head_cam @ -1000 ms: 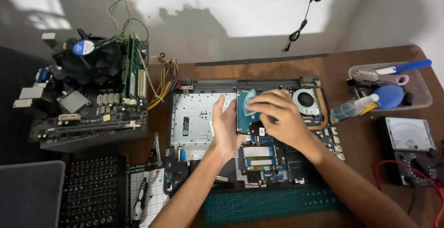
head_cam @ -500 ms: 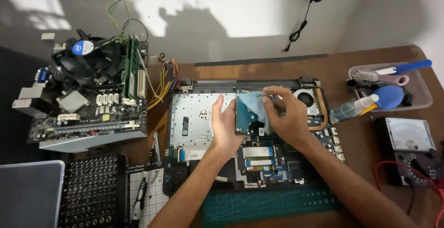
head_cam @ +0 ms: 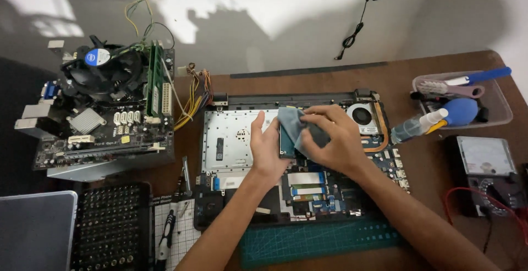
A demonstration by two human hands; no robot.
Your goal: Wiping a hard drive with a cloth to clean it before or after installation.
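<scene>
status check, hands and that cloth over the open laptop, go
Left hand steadying flat teal drive. Right hand pressing grey-blue cloth on it. Opened laptop base beneath, nothing blocking.

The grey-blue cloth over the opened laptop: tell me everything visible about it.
The cloth is a small, soft-looking grey-blue piece, crumpled and folded rather than spread flat. The right hand pinches and presses it from above, while the left hand rests beside its left edge. It lies over a dark rectangular component in the opened laptop, left of the round fan.
</scene>
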